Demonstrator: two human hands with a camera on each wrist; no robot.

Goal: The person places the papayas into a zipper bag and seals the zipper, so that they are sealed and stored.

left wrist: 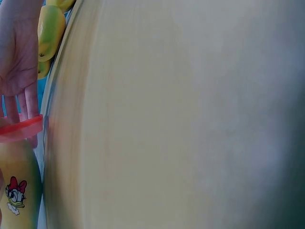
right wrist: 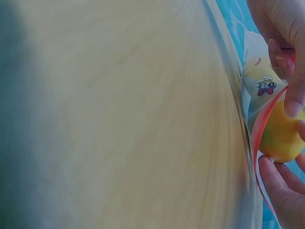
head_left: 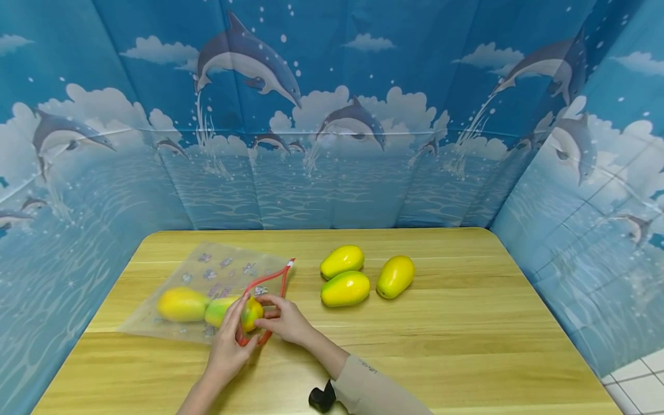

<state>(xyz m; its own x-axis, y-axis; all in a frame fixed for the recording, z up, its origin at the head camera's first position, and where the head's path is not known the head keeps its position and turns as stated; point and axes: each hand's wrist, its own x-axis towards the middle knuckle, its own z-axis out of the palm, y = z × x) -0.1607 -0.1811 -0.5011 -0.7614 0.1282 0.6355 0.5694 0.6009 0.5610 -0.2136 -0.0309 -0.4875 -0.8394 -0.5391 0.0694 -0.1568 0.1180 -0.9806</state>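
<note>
Angling inward | left hand (head_left: 228, 349) gripping bag (head_left: 199, 266) | right hand (head_left: 288, 320) curled round mango's (head_left: 253, 314) end

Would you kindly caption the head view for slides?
Left hand at the red rim of the bag, right hand on one fruit; three fruits lie outside.

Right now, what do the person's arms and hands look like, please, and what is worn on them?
The left hand and right hand wear no gloves. The right arm has a light beige sleeve with small dark lettering. In view, the left arm has no sleeve. A black thing is beside the sleeve; I cannot tell whether it is worn.
</note>
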